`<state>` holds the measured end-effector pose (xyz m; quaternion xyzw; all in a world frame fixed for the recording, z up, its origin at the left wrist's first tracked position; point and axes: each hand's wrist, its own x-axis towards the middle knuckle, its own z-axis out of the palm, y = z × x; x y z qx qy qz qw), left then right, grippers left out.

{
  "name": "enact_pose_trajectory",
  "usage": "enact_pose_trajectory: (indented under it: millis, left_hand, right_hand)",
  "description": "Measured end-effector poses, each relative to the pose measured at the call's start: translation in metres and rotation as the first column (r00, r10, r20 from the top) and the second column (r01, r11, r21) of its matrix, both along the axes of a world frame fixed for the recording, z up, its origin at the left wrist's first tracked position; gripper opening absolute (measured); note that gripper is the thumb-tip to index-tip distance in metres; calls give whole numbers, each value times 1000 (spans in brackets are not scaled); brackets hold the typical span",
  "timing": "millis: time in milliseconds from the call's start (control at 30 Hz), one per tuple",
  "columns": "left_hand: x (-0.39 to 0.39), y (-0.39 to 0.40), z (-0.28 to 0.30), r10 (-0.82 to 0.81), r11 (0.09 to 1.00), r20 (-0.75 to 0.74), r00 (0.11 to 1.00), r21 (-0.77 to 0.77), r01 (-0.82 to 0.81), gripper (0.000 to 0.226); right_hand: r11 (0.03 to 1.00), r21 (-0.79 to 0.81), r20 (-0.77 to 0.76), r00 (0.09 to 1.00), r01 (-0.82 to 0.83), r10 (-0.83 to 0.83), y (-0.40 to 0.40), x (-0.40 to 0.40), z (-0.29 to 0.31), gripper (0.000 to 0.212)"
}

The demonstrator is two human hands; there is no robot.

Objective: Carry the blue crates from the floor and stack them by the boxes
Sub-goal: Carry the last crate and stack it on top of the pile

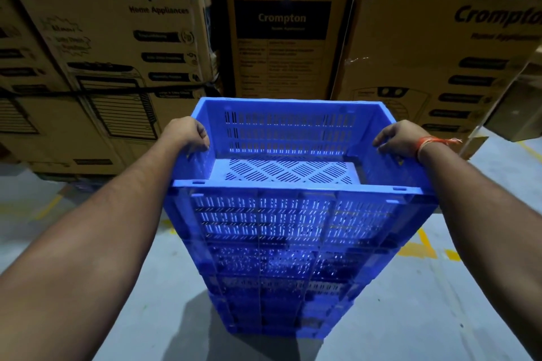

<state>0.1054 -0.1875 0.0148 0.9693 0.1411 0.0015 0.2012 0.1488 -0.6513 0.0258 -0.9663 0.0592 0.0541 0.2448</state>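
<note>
A tall stack of blue slotted plastic crates [281, 272] stands on the grey floor in front of me. The top blue crate [293, 129] is empty and sits level on the stack. My left hand [187, 135] grips its left rim with curled fingers. On the right rim, my right hand [399, 138] grips the same way; an orange thread is tied round that wrist. The stack's lower crates are in shadow.
Brown cardboard boxes [123, 47] printed "Crompton" form a wall right behind the stack, more boxes [440, 61] at the right. Yellow lines [422, 246] mark the grey concrete floor [440, 316] on both sides.
</note>
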Motion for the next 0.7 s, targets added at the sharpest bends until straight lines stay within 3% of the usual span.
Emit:
enact_pose_trajectory:
  millis: [700]
  left_hand:
    - [-4, 3, -2, -30, 999, -5, 1000, -14, 30, 4]
  right_hand:
    - [997, -75, 43, 999, -15, 18, -3, -10, -3, 16]
